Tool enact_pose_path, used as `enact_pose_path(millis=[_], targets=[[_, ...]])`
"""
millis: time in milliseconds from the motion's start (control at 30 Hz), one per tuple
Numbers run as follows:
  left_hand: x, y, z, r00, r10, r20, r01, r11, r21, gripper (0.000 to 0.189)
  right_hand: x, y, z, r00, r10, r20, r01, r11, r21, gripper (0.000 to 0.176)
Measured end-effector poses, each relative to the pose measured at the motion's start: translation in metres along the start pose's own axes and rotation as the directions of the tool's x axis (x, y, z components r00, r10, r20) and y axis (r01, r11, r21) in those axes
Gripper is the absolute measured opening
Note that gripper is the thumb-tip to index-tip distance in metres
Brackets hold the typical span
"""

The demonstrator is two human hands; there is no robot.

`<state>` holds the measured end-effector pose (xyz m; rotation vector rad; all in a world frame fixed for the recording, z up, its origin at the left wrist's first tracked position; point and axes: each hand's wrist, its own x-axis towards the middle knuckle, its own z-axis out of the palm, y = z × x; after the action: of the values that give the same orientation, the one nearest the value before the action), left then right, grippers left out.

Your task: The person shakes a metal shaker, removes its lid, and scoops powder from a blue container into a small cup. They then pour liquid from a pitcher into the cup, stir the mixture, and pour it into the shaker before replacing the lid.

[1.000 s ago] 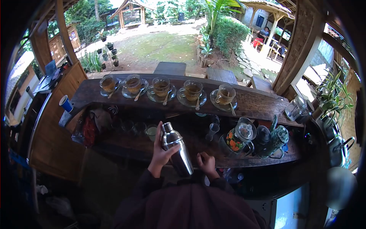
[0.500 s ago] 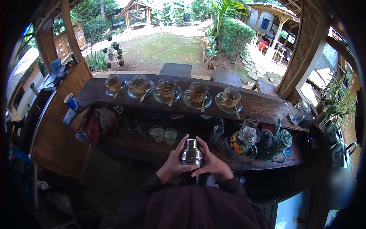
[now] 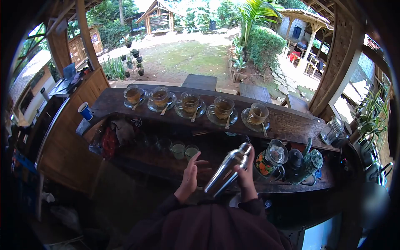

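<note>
A shiny metal cocktail shaker (image 3: 227, 167) is tilted in front of me, its capped top up and to the right and its base down and to the left. My right hand (image 3: 247, 176) grips it near the top. Apart from the shaker, on its left, my left hand (image 3: 190, 178) holds nothing, fingers spread. Just beyond that hand, two glasses of pale greenish liquid (image 3: 178, 151) stand on the lower counter. To the right of the shaker are a glass jug with a floral pattern (image 3: 263, 164) and a dark green speckled pot (image 3: 311, 160).
Several glass cups of brown drink (image 3: 190, 102), on saucers with spoons, line the upper counter (image 3: 287, 125). A blue paper cup (image 3: 85, 111) stands at its left end, glass jars (image 3: 331, 131) at its right. Stools (image 3: 200, 81) stand beyond. A person (image 3: 301, 45) sits far off.
My left hand has let go of the shaker and moved left. The shaker, upright between both hands before, now leans in my right hand, raised to the right. The view has shifted slightly.
</note>
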<state>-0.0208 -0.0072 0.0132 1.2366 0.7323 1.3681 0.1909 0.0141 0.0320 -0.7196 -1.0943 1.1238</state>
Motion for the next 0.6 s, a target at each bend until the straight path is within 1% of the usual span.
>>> enact_pose_path(millis=[33,67,100,167,200,233,300,333,367,400,433,467,500,533,567,600], targets=[[-0.003,0.002,-0.005,0.996,-0.073,-0.056,0.069,0.994,-0.084,0.063,0.006,-0.010,0.001,0.998,0.041,-0.054,-0.035,0.994,0.103,0.102],[-0.008,0.005,-0.009,0.988,-0.115,-0.103,0.106,0.990,-0.096,0.057,0.008,-0.019,0.004,0.986,0.080,-0.144,-0.066,0.993,0.100,0.097],[-0.013,0.005,-0.015,0.988,-0.117,-0.102,0.107,0.990,-0.092,0.057,0.010,-0.020,0.003,0.975,0.112,-0.192,-0.095,0.991,0.096,0.097],[-0.023,0.000,-0.027,0.973,-0.105,-0.206,0.106,0.994,-0.002,0.053,0.010,-0.013,0.002,0.997,0.048,-0.062,-0.050,0.999,-0.018,0.100],[-0.024,-0.008,-0.034,0.972,-0.008,-0.236,0.026,0.997,0.073,0.047,0.005,-0.014,0.005,0.993,0.112,0.034,-0.108,0.989,-0.103,0.104],[-0.028,-0.013,-0.042,0.971,-0.005,-0.238,0.025,0.997,0.079,0.047,0.001,-0.008,0.008,0.988,0.112,0.105,-0.101,0.990,-0.102,0.105],[-0.033,-0.017,-0.056,0.921,0.011,-0.389,0.096,0.963,0.253,0.041,-0.006,-0.010,0.014,0.955,0.206,0.215,-0.179,0.974,-0.138,0.104],[-0.031,-0.017,-0.064,0.919,0.018,-0.395,0.093,0.961,0.260,0.041,-0.006,-0.009,0.012,0.948,0.230,0.220,-0.203,0.969,-0.139,0.104],[-0.028,-0.017,-0.072,0.885,0.081,-0.458,0.061,0.956,0.287,0.037,-0.004,0.000,0.004,0.960,0.186,0.210,-0.154,0.975,-0.163,0.104],[-0.026,-0.017,-0.080,0.846,0.143,-0.513,0.031,0.948,0.317,0.032,-0.001,-0.006,0.003,0.972,0.170,0.164,-0.148,0.979,-0.136,0.103],[-0.023,-0.016,-0.091,0.846,0.150,-0.511,0.027,0.946,0.323,0.032,0.001,-0.014,0.005,0.982,0.153,0.114,-0.140,0.984,-0.110,0.103],[-0.019,-0.015,-0.104,0.826,0.170,-0.537,0.034,0.937,0.349,0.027,0.003,-0.019,0.006,0.989,0.144,0.029,-0.142,0.988,-0.066,0.103],[-0.016,-0.014,-0.114,0.805,0.189,-0.563,0.042,0.927,0.372,0.023,0.005,-0.020,0.000,0.982,0.187,0.009,-0.187,0.982,0.006,0.103],[-0.011,-0.011,-0.120,0.784,0.195,-0.589,0.035,0.934,0.355,0.018,0.006,-0.018,0.000,0.989,0.144,-0.034,-0.143,0.989,0.034,0.104],[-0.008,-0.015,-0.130,0.784,0.200,-0.588,0.030,0.933,0.357,0.018,0.006,-0.015,0.000,0.992,0.103,-0.076,-0.099,0.993,0.059,0.104],[-0.004,-0.023,-0.144,0.740,0.277,-0.613,0.011,0.906,0.423,0.017,0.005,-0.009,-0.001,0.995,0.091,-0.046,-0.090,0.995,0.032,0.105]])
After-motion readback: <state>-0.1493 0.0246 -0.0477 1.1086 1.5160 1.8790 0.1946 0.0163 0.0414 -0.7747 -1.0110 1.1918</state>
